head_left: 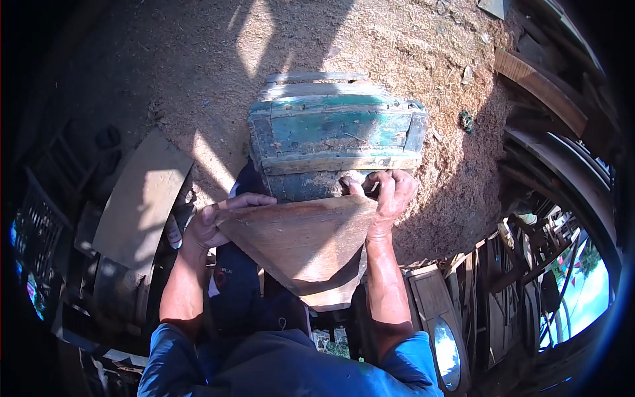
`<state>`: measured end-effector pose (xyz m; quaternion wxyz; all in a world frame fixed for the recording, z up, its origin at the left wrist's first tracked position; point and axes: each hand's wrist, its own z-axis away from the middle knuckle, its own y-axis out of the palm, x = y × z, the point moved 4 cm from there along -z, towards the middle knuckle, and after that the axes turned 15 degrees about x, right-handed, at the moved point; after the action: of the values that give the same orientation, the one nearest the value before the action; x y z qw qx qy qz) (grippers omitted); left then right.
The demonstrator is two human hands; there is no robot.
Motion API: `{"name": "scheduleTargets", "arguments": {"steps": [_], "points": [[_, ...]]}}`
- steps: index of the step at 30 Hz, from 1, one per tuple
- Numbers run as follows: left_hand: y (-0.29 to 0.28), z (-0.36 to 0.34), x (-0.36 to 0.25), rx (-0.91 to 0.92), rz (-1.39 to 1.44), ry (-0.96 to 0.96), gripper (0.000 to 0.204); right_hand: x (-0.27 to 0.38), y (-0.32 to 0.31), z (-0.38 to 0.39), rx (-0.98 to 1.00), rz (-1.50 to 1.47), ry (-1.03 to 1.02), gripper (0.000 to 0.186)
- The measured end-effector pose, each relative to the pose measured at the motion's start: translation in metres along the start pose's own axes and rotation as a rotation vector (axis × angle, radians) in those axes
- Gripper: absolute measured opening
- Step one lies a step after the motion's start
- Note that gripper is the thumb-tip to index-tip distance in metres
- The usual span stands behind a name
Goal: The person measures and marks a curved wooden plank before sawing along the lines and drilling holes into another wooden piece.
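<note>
A thick brown wooden board (301,241), roughly triangular with a blunt lower end, is tilted in front of my body. My left hand (221,215) grips its left corner, fingers laid along the upper edge and thumb near the corner. By the board's right corner, my right hand (395,192) is closed, its fingers curled at the near side of a worn wooden bench (331,132) with flaking green-blue paint. Whatever lies between the right fingers is hidden. The board's upper edge is close to the bench's near side.
Sawdust and shavings cover the ground (423,49). To the left leans a wide flat panel (142,198), with a bottle (173,231) beside it. Stacked timber (542,83) lines the right side. A wooden frame with a mirror-like oval (446,351) stands at lower right.
</note>
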<state>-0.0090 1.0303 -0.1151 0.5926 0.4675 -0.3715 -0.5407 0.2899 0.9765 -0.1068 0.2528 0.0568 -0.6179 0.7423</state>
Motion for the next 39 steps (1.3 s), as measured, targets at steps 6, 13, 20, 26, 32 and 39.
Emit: {"name": "scheduleTargets", "arguments": {"steps": [6,13,20,26,32,39], "points": [[0.001,-0.008,0.002,-0.027,-0.02,-0.065,0.12,-0.01,-0.002,0.004,0.082,-0.006,-0.08,0.026],[-0.012,-0.017,0.023,-0.124,0.08,-0.03,0.101,-0.04,-0.034,0.03,0.058,-1.024,0.35,0.041],[0.026,-0.08,0.025,-0.366,-0.292,0.136,0.061,-0.035,-0.046,0.044,0.216,-0.946,0.489,0.046],[0.071,-0.1,0.032,-0.851,-1.239,0.499,0.037,-0.073,-0.049,0.05,0.138,-0.817,0.518,0.028],[0.091,-0.09,0.036,-0.99,-1.751,0.389,0.057,-0.066,-0.039,0.044,0.054,-0.889,0.497,0.028],[0.077,-0.101,0.022,-0.915,-1.979,0.188,0.064,-0.063,-0.027,0.043,0.1,-0.783,0.501,0.024]]}}
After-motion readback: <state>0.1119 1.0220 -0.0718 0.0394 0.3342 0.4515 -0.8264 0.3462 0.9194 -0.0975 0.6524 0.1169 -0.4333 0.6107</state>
